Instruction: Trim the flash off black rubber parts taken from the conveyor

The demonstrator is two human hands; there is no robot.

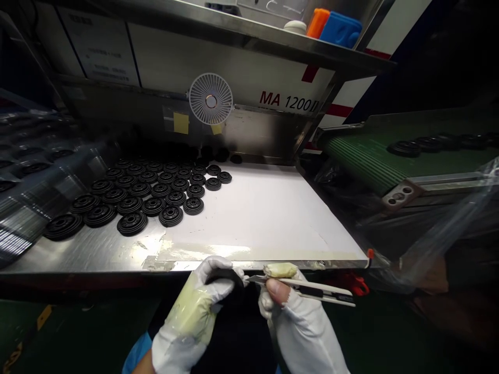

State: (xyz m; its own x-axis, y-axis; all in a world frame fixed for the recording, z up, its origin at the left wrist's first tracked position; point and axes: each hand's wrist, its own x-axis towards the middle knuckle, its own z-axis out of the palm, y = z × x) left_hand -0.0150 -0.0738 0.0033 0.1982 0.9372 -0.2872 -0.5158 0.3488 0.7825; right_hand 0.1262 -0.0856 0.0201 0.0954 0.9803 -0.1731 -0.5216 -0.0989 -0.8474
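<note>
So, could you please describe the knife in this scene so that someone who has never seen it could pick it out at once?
At the front edge of the steel table, look for two white-gloved hands. The right hand grips a slim white-and-black knife, its blade pointing at the dark round part in the left hand. Unlike the black discs lying in rows, it is long, thin and pale.

The head-worn camera looks forward and down over the steel worktop (pixel 89 257) from just behind its near edge. The gloved left hand (pixel 191 306) and right hand (pixel 296 322) sit close at the frame's bottom, with a shelf (pixel 234 34) crossing the top.
</note>
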